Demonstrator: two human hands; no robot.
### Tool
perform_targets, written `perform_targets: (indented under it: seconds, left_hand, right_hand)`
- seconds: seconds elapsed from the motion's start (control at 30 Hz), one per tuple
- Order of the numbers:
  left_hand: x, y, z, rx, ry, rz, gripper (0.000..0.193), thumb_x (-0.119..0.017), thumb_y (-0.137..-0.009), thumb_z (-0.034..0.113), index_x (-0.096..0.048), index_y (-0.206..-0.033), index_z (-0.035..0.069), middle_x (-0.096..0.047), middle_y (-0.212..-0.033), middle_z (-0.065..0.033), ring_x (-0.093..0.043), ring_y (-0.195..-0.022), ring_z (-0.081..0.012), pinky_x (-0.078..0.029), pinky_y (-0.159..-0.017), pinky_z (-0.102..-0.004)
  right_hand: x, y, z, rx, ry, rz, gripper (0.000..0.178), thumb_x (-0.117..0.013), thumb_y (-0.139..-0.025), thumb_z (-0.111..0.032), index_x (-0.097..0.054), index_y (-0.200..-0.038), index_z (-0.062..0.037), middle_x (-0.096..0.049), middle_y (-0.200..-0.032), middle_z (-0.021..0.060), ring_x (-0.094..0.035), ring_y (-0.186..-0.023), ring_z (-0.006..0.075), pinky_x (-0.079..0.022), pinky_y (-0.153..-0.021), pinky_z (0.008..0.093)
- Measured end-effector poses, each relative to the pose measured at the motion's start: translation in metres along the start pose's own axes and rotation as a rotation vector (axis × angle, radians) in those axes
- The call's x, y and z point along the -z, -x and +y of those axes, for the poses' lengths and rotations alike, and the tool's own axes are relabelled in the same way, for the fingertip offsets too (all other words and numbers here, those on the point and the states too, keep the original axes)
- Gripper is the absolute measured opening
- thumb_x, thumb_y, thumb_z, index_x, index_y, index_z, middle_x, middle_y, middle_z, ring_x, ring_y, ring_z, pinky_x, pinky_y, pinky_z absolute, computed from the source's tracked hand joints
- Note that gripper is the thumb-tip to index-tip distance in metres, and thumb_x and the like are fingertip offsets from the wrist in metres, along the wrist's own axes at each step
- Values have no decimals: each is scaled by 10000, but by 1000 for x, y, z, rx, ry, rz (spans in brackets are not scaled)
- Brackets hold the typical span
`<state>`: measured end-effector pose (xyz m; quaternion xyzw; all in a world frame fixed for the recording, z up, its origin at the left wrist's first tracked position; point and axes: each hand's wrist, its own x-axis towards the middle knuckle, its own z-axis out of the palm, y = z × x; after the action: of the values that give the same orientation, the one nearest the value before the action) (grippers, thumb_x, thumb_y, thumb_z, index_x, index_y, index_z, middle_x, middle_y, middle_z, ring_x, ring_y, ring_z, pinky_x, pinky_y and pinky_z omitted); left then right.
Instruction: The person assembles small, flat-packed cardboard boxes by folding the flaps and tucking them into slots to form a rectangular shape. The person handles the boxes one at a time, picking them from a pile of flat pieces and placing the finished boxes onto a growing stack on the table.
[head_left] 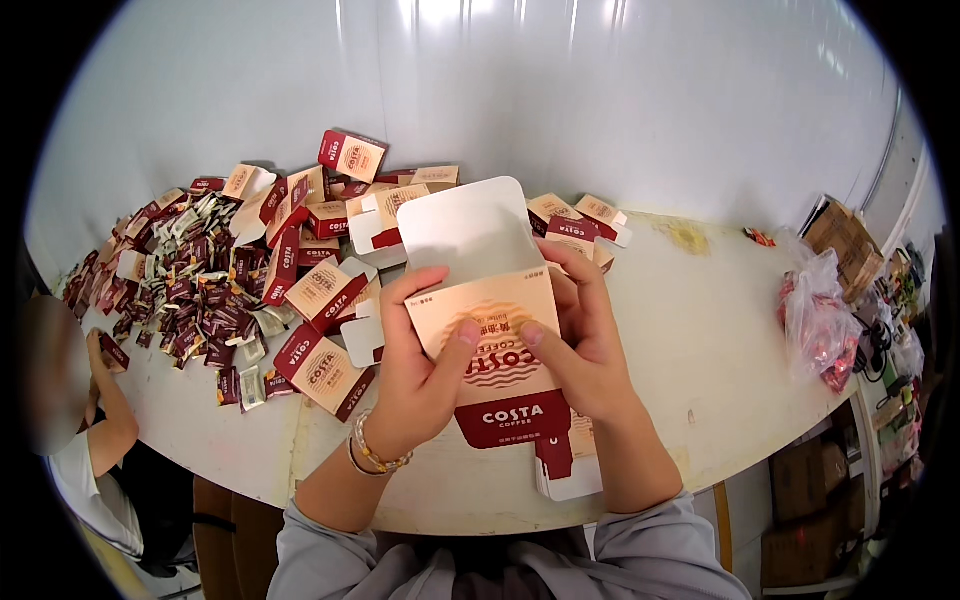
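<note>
Head view, and far left a co-worker (112,430) has a hand by a small maroon box (114,354) at the table's edge. Next along, a loose heap of small sachets (208,290), then jumbled cartons (322,368), several with white flaps hanging out; what's inside them, I can't tell. Centre now: the left hand (412,378) is clamped on the near side of a cream-and-maroon carton (508,398), held up over the table (700,350). Thumbs press its printed face, fingers wrap the edges, likely to steady it squarely; its white flap stands upright, contents hidden. Mirroring that, the right hand (592,365) grips the other side, another carton (572,484) lying below. Far right, a clear plastic bag (818,305) shows red contents, beside a brown cardboard box (845,240).
</note>
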<state>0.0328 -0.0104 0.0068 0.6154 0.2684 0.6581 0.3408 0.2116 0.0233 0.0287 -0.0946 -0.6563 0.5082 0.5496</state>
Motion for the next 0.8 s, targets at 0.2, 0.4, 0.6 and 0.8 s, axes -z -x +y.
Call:
perform_targets:
  seconds: [0.2, 0.4, 0.6, 0.8]
  left_hand:
    - [6, -4, -8, -245, -315, -97, 322, -649, -981, 75, -463, -1240, 29, -531, -1163, -119, -550, -1027, -168, -466, -910, -318]
    - [11, -1, -13, -208, -240, -96, 260, -664, -971, 74, -470, -1139, 32, -527, -1077, -95, -521, -927, -136, -455, -831, -285]
    - [7, -2, -4, -240, -254, -71, 327, -654, -963, 45, -451, -1218, 27, -524, -1141, -110, -528, -1030, -160, -449, -932, -314]
    - [4, -1, -16, -290, -150, -57, 392, -648, -972, 52, -364, -1241, 29, -527, -1328, -230, -559, -1194, -231, -456, -1030, -379]
  right_hand:
    - [9, 7, 2, -32, 398, 69, 222, -762, -916, -117, -552, -918, -45, -578, -916, 43, -526, -786, 109, -425, -671, 271]
    - [3, 6, 14, 209, 367, 84, 282, -794, -882, -74, -525, -966, -54, -587, -1015, 95, -575, -866, 146, -470, -715, 303]
    - [-12, -2, 5, 306, 77, 174, 681, -824, -838, -45, -451, -1408, -53, -558, -1340, 156, -594, -1220, 255, -506, -1015, 388]
    - [7, 0, 16, 343, 159, 17, 381, -806, -819, 32, -596, -1124, -55, -579, -1263, 150, -612, -1185, 283, -498, -1013, 415]
